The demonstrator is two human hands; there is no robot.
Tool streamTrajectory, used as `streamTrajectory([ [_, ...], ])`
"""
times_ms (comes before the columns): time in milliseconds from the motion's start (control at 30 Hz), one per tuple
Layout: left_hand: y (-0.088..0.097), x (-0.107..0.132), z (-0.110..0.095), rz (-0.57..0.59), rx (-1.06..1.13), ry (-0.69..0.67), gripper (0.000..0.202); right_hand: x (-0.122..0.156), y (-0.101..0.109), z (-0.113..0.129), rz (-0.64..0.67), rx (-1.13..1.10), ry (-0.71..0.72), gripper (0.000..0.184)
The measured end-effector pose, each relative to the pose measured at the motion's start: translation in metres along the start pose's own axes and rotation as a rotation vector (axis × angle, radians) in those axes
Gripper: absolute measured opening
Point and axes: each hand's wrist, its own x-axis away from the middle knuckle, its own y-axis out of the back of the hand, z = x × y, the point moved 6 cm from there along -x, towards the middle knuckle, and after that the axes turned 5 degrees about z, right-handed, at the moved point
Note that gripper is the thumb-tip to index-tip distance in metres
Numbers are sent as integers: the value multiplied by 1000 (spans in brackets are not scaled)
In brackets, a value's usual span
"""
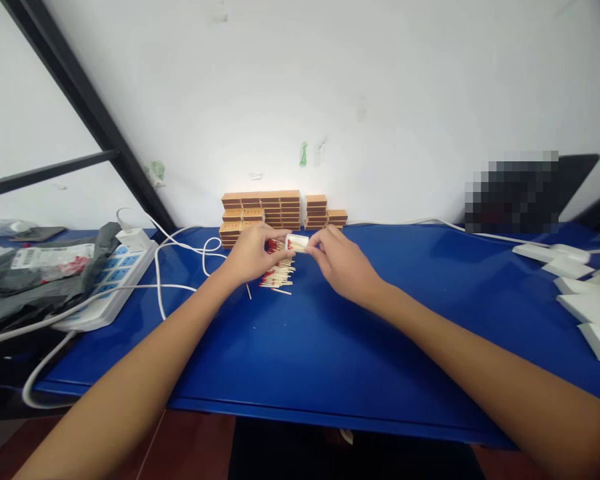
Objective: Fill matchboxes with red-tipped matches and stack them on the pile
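Observation:
Between my two hands is a small white matchbox tray with a few matches in it, raised over the table. My left hand grips the tray's left end between thumb and fingers. At its right end, my right hand is closed, with thumb and forefinger pinched on the tray's edge. Under and in front of the tray lies a loose heap of red-tipped matches. Stacked matchboxes stand behind my left hand, and a smaller stack of matchboxes stands to their right.
A white power strip with white cables lies left, beside grey plastic bags. White box pieces are spread at the right edge. A dark, partly blurred screen leans on the wall behind the blue table.

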Motion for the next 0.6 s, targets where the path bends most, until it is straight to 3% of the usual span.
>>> streamTrajectory([
  [167, -4, 1, -7, 19, 185, -6, 40, -4, 1, -12, -22, 64, -32, 10],
  [400, -3, 0, 3, 7, 95, 7, 30, 5, -3, 11, -34, 25, 72, 13],
  [600, 1, -1, 6, -42, 23, 33, 31, 18, -29, 32, 247, -46, 98, 8],
])
